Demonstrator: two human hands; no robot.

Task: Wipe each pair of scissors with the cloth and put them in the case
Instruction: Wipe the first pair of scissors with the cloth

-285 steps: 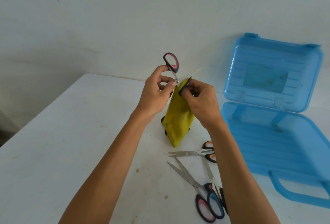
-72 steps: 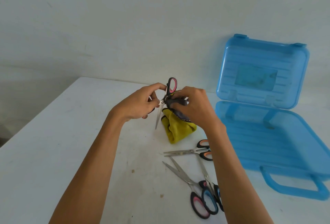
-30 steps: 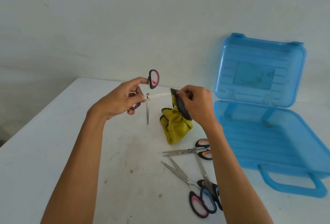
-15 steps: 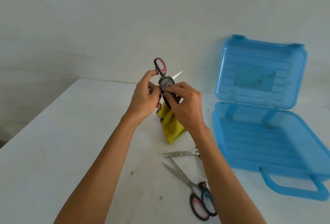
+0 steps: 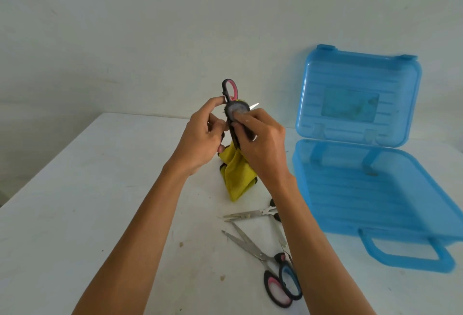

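My left hand holds a pair of pink-and-black scissors upright above the table, one handle loop sticking up. My right hand pinches the yellow cloth around a blade; a bright blade tip pokes out to the right. The cloth hangs down to the table. The blue plastic case lies open at the right, its lid standing up and its tray showing nothing inside. Three more pairs of scissors lie near me: a pink-handled pair, a blue-handled pair and one half hidden by my right arm.
The white table runs up to a pale wall. Its left edge slants away at the far left. The case's carry handle points toward me at the lower right.
My hands came back together from being apart a second ago. The scissors are upright again and the cloth is pressed on the blade, slightly lower than half a second ago.
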